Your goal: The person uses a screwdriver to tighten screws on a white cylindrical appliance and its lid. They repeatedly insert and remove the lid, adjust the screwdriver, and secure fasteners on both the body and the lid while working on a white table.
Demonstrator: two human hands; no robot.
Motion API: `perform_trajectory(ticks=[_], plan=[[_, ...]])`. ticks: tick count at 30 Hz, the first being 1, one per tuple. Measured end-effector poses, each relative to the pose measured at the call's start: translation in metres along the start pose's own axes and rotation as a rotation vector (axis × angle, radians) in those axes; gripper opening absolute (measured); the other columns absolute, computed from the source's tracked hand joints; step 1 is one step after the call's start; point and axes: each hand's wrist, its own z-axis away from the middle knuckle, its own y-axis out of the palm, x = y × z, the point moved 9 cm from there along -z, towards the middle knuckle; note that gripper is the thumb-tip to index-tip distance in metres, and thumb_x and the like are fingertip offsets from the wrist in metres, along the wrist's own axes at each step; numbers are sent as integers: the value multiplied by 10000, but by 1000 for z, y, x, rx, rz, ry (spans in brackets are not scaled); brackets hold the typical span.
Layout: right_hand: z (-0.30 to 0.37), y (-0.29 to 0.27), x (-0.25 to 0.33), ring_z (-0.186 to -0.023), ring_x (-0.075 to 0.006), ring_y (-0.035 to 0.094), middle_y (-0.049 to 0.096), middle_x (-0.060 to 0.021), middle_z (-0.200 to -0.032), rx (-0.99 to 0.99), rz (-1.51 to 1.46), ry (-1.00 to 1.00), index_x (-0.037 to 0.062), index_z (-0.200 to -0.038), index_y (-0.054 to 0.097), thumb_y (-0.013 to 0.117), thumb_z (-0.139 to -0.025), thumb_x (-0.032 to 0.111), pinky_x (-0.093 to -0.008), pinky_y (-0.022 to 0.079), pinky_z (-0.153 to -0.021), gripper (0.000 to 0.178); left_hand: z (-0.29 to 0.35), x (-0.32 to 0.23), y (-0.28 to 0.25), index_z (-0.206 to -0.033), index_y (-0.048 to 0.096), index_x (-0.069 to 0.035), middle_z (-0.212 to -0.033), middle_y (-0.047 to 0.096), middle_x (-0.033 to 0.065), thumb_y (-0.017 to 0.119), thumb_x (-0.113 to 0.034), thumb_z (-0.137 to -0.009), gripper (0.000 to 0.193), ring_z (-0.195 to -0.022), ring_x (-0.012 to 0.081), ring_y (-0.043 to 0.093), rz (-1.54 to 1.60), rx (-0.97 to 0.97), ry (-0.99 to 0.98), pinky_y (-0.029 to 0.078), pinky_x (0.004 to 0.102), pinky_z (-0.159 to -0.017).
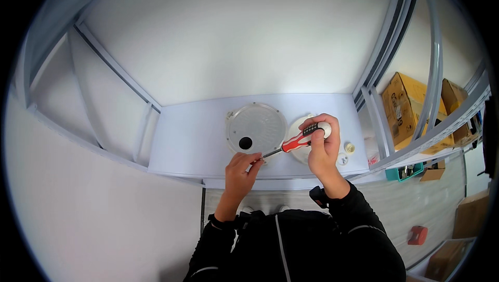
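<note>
My right hand [324, 152] is wrapped round the red, white and black handle of a screwdriver [296, 142]. Its shaft slants down to the left, toward the fingertips of my left hand [241, 173]. Those fingers are pinched together at the screwdriver's tip; whatever they grip there is too small to make out. Just beyond them lies a round, pale translucent cover [262, 123] with a rim and a black round spot [245, 143]. A white round piece [295, 126] rests beside it, partly hidden behind the screwdriver and my right hand.
Two small round containers [350, 148] stand on the white tabletop [182, 131], right of my right hand. Grey metal frame posts [382, 126] rise at both sides. Cardboard boxes [410, 110] sit on the right-hand shelf, above a teal bin [404, 172]. A red object [417, 235] lies on the floor.
</note>
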Motion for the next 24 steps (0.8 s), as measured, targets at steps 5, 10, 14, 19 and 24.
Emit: perform_trajectory(ticks=[5, 10, 14, 19, 24], plan=[[4, 12, -1, -917, -130, 620, 699, -124, -1085, 19, -42, -3, 43, -1299, 497, 577, -1131, 370, -283, 519, -808, 376, -3, 5, -4, -1026, 808, -29, -931, 798, 91, 851, -19, -859, 174, -825, 265, 718, 1, 32, 38, 576, 360, -726], [9, 25, -13, -971, -140, 616, 671, -118, -1126, 53, -124, 65, 40, -1334, 474, 618, -1119, 232, -300, 529, -869, 322, -6, 9, -11, -1023, 806, -27, -915, 793, 89, 851, -25, -856, 172, -824, 270, 712, 9, 49, 52, 573, 372, -726], [4, 38, -7, -1007, -166, 630, 655, -127, -1175, 200, 36, 89, 35, -1417, 452, 706, -1065, 194, -328, 527, -920, 463, -8, 12, -14, -1031, 802, -35, -909, 788, 87, 844, -38, -857, 178, -812, 279, 701, -24, 111, 94, 561, 391, -753], [3, 56, 8, -1042, -196, 652, 638, -139, -1237, 263, 32, 46, 31, -1530, 410, 791, -987, 102, -377, 531, -990, 667, -11, 16, -12, -1089, 789, -41, -928, 789, 77, 839, -58, -863, 232, -838, 281, 697, -58, 198, 142, 549, 407, -804], [-1, 65, 14, -1114, -223, 677, 649, -174, -1292, 304, 23, 66, 42, -1598, 374, 781, -1001, 126, -386, 551, -989, 727, -13, 28, -15, -1123, 781, -43, -943, 792, 71, 842, -67, -866, 265, -851, 275, 699, 4, 217, 83, 548, 402, -811]])
